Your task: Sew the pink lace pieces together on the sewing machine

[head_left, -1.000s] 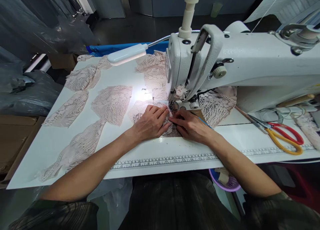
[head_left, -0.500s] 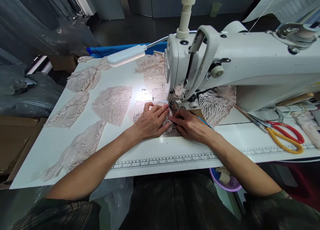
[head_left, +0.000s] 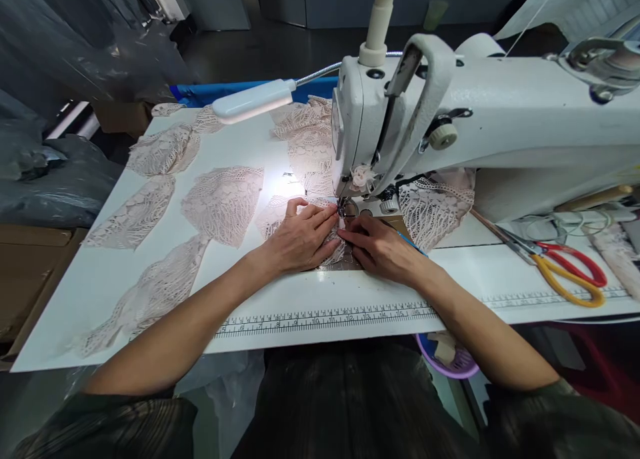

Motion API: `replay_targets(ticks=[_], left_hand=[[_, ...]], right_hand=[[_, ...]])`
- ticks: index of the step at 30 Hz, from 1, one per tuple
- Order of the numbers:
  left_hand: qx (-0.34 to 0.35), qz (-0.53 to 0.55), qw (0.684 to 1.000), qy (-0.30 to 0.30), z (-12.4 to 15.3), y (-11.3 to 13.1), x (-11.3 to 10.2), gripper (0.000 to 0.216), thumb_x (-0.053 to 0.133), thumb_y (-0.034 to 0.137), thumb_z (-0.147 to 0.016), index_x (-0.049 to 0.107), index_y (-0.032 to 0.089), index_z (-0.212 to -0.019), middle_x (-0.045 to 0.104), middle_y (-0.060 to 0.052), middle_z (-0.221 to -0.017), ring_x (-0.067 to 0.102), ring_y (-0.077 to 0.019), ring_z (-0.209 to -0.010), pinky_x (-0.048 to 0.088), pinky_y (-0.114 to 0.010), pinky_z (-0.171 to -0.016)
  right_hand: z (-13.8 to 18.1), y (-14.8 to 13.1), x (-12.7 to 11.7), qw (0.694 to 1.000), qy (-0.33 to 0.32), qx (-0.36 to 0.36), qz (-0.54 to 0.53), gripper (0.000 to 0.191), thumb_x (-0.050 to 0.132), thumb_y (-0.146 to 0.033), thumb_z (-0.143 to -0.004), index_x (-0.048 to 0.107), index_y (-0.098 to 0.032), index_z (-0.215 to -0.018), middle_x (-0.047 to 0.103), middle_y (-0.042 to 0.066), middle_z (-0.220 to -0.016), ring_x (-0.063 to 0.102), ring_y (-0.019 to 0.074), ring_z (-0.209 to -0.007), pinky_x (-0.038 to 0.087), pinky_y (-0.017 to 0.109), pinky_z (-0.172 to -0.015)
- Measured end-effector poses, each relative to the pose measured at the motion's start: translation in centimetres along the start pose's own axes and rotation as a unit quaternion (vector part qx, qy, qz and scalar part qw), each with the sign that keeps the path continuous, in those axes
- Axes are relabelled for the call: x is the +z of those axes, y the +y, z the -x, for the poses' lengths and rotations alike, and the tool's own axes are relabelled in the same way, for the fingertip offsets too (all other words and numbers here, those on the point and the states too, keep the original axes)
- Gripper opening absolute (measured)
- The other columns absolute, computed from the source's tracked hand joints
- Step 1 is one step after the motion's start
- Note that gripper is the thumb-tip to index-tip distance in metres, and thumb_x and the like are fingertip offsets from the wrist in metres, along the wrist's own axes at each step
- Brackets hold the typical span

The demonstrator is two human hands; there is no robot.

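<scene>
A white sewing machine stands on the white table. Under its needle lies a piece of pale pink lace. My left hand lies on this lace just left of the presser foot, fingers together and pressing down. My right hand rests on the lace just right of the needle, fingertips pinching the edge. More of the same lace hangs behind the machine's arm.
Several pale pink lace pieces are spread over the left half of the table. A gooseneck lamp lights the needle area. Red and yellow scissors lie at the right. A ruler strip runs along the front edge. A purple basket hangs below.
Both hands have slid a little toward the needle with the lace. The left thumb has lifted slightly. The view has shifted down a little.
</scene>
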State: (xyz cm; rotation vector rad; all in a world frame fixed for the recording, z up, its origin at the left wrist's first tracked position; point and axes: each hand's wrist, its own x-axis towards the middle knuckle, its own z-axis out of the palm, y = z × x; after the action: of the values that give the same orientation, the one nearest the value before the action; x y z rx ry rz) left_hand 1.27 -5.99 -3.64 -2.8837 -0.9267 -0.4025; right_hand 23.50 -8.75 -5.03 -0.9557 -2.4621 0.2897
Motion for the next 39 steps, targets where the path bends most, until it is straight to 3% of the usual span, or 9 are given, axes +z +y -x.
replay_targets(ticks=[16,24,27,30,33,37,39], left_hand=[[-0.041,0.022,0.999,-0.007,-0.4,-0.5,0.2,0.040,0.040,0.032,-0.098,0.057,0.014,-0.130,0.057,-0.015,-0.140,0.055,-0.0303,-0.114,0.032,-0.055,-0.102],[-0.095,0.014,0.995,0.012,-0.9,0.1,0.6,0.041,0.040,0.031,-0.098,0.056,0.014,-0.133,0.062,-0.016,-0.133,0.056,-0.0311,-0.112,0.035,-0.054,-0.098],[-0.110,0.017,0.994,0.019,-1.0,0.6,0.9,0.042,0.040,0.032,-0.099,0.055,0.011,-0.132,0.061,-0.017,-0.131,0.056,-0.0317,-0.112,0.036,-0.052,-0.096],[-0.124,0.027,0.991,0.039,-0.9,0.6,0.8,0.043,0.041,0.034,-0.098,0.054,0.009,-0.130,0.060,-0.021,-0.129,0.055,-0.0329,-0.112,0.039,-0.052,-0.093],[-0.074,0.059,0.992,0.081,-0.4,-0.3,0.1,0.041,0.048,0.037,-0.096,0.056,0.009,-0.125,0.060,-0.022,-0.124,0.057,-0.0324,-0.110,0.044,-0.051,-0.090],[0.120,0.143,0.978,0.088,0.2,-1.7,-0.6,0.023,0.059,0.032,-0.092,0.060,0.016,-0.108,0.068,-0.012,-0.106,0.064,-0.0225,-0.094,0.053,-0.041,-0.083],[0.160,0.160,0.969,0.101,0.2,-1.8,-0.4,0.011,0.057,0.022,-0.093,0.060,0.016,-0.102,0.069,-0.010,-0.100,0.065,-0.0189,-0.088,0.055,-0.036,-0.081]], right_hand=[[-0.8,-1.0,-0.4,0.998,-0.019,0.058,0.025,0.036,0.041,-0.005,-0.088,0.059,-0.015,-0.118,0.054,0.013,-0.099,0.056,0.0231,-0.084,0.056,0.045,-0.080],[-1.0,0.2,0.2,0.998,0.016,0.063,0.010,0.036,0.043,-0.013,-0.092,0.060,-0.013,-0.123,0.057,0.016,-0.109,0.060,0.0242,-0.089,0.055,0.044,-0.083],[-0.5,0.6,-0.3,0.992,0.041,0.108,-0.042,0.038,0.048,-0.020,-0.092,0.060,-0.017,-0.128,0.059,0.014,-0.109,0.062,0.0216,-0.085,0.055,0.040,-0.080],[-0.3,0.6,-1.1,0.978,0.051,0.188,-0.074,0.037,0.050,-0.022,-0.090,0.062,-0.017,-0.125,0.062,0.008,-0.092,0.059,0.0165,-0.069,0.053,0.033,-0.069],[-0.4,0.4,-1.5,0.968,0.057,0.230,-0.082,0.030,0.050,-0.021,-0.087,0.064,-0.015,-0.113,0.060,0.004,-0.078,0.054,0.0147,-0.061,0.046,0.028,-0.059],[-0.6,0.3,-1.3,0.970,0.069,0.217,-0.085,0.022,0.049,-0.018,-0.086,0.063,-0.015,-0.103,0.062,0.006,-0.081,0.056,0.0151,-0.063,0.045,0.028,-0.059],[-0.5,0.2,-1.1,0.975,0.073,0.197,-0.079,0.018,0.050,-0.017,-0.086,0.062,-0.015,-0.098,0.063,0.007,-0.084,0.056,0.0153,-0.063,0.046,0.029,-0.062]])
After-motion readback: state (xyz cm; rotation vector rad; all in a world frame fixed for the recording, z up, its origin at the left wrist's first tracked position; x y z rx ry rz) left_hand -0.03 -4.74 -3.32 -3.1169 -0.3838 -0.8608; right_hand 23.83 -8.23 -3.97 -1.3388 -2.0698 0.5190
